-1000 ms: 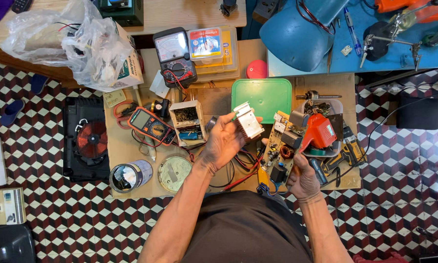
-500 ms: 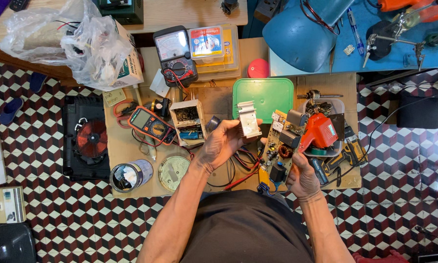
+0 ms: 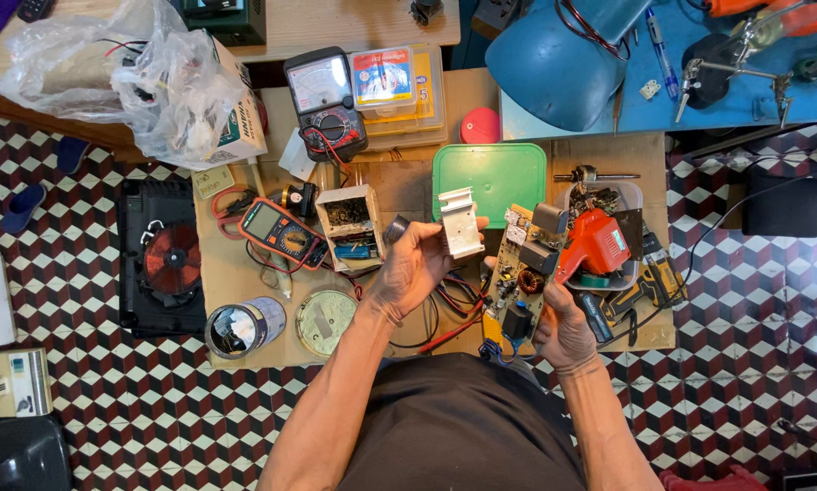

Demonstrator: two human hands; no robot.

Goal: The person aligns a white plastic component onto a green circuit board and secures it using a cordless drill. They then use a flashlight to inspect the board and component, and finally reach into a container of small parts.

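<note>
Orange multimeter's grey screen (image 3: 265,221) left of centre; white-green carton (image 3: 241,123) beside plastic bag (image 3: 126,73)

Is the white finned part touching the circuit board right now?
Apart. The head view shows wooden table between the white finned part in the left hand and the circuit board.

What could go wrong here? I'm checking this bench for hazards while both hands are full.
The left hand pinches the white finned part only at its lower edge, above the bench; it could slip and drop among the red and black leads. The right hand holds the circuit board upright by one end, so it may tip against the red tool beside it. The open metal can sits near the bench edge by the left forearm.
</note>
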